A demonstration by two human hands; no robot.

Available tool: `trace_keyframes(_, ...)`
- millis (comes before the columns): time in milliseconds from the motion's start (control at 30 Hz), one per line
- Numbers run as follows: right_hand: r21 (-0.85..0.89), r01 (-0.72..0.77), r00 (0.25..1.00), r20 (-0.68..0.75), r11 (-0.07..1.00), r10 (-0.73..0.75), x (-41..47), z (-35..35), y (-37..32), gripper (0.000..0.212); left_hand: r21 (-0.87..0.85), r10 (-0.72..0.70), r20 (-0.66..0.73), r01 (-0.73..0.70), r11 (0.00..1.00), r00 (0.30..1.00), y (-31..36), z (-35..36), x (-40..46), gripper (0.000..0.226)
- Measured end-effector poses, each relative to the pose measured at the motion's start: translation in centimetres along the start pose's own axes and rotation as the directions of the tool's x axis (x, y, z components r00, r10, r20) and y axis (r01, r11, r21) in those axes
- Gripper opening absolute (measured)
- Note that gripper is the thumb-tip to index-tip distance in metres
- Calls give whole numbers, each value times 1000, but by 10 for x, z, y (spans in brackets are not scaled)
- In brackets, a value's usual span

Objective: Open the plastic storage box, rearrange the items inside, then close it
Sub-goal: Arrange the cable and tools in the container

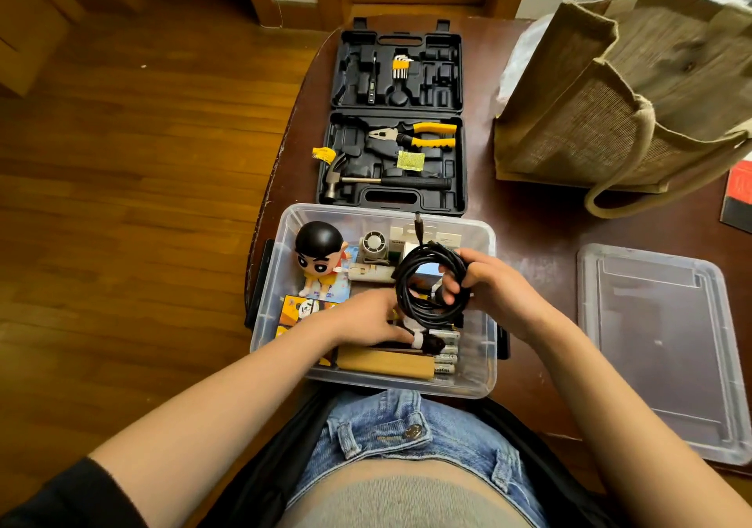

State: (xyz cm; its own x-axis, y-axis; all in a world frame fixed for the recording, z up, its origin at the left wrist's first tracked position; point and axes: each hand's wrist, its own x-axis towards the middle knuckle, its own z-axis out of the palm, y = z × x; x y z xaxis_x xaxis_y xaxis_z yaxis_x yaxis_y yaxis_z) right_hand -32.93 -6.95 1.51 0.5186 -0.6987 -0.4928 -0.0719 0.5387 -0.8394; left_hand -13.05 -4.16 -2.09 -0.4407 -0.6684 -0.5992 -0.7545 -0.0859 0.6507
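Observation:
The clear plastic storage box [280, 250] stands open at the table's near edge, in front of my lap. Its clear lid [667, 348] lies flat on the table to the right. My right hand [494, 291] grips a coiled black cable [427, 283] above the box's middle. My left hand [366, 318] reaches into the box and holds a small black item with a white band [423, 341] just under the coil. Inside are a cartoon figurine [319, 257], a small fan [372, 244], several batteries [445, 358], a wooden block [384, 362] and colourful cards [303, 312].
An open black tool case [396, 120] with pliers, hammer and hex keys lies right behind the box. A jute bag [626, 96] stands at the back right. A red and black booklet [738, 198] lies at the right edge. Wooden floor is to the left.

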Motion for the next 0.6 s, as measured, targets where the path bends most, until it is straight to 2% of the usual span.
trace_keyframes(67,85,-9,1000,-26,996,11,3,1,5,20,-255,10,-28,-17,967,1000,3,-11,-5,64)
trace_keyframes(167,145,-11,995,-94,989,25,7,5,14,13,-534,28,78,18,845,997,5,-28,-14,69)
trace_keyframes(233,102,5,990,-144,995,9,10,11,19,7,-640,35,64,15,768,997,7,-28,-17,56)
trace_keyframes(300,45,-6,984,-175,999,14,12,19,22,7,-735,-3,-26,-17,678,1000,10,-23,-17,37)
trace_keyframes(367,-9,-20,983,-181,1000,18,14,25,21,12,-737,-48,-112,-51,674,992,10,-22,-18,32)
trace_keyframes(467,-181,-44,990,-142,982,18,17,27,19,17,-632,-75,-214,-80,771,974,4,-31,-23,35)
trace_keyframes(533,-396,-87,990,-139,914,34,20,24,20,26,-549,-91,-308,-99,830,947,-3,-40,-28,27)
trace_keyframes(600,-596,-108,992,-122,796,44,24,22,24,34,-413,-80,-391,-97,906,917,-11,-50,-33,16)
